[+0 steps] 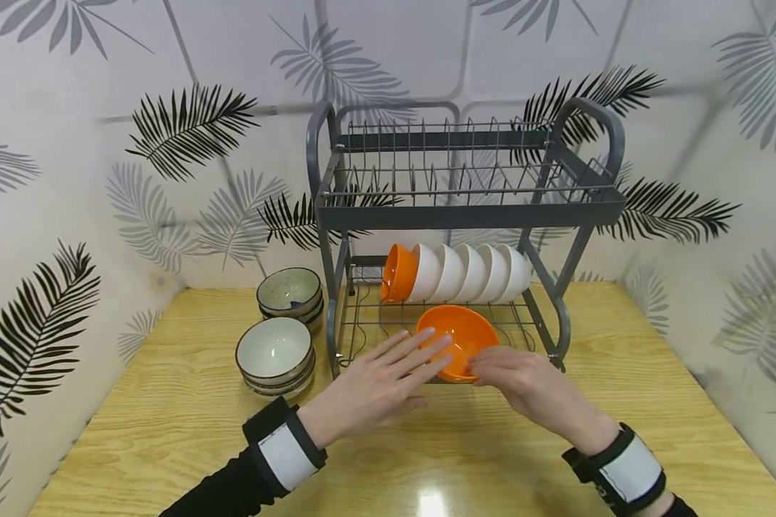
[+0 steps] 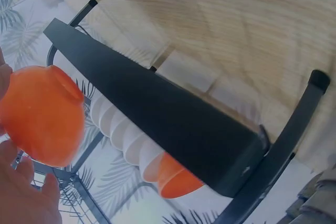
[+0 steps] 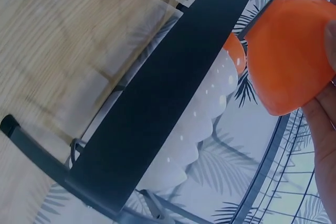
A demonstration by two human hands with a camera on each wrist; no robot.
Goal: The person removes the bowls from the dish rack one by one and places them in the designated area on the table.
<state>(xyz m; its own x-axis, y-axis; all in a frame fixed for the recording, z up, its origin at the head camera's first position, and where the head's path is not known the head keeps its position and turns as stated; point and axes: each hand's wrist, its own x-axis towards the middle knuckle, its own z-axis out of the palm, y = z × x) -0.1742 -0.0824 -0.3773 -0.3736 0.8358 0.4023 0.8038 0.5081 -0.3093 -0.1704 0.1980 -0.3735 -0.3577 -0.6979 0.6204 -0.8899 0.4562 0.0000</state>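
Observation:
An orange bowl (image 1: 467, 332) is held tilted over the front of the rack's lower shelf, its hollow side facing me in the head view. My right hand (image 1: 537, 391) grips its right side; the right wrist view shows fingers against the smooth outside of the bowl (image 3: 289, 56). My left hand (image 1: 378, 384) reaches across the bowl's left side with fingers straight. In the left wrist view, fingertips of the left hand (image 2: 23, 192) lie close to the bowl; whether they touch it is unclear. Behind stand several white bowls (image 1: 449, 273) in a row, an orange bowl (image 1: 399, 274) at their left end.
A grey two-tier dish rack (image 1: 468, 215) stands on the wooden table (image 1: 187, 431) by the wall. Its upper tier has wire dividers. Left of it are two stacks of dark-rimmed bowls, a rear stack (image 1: 289, 291) and a front stack (image 1: 274, 352).

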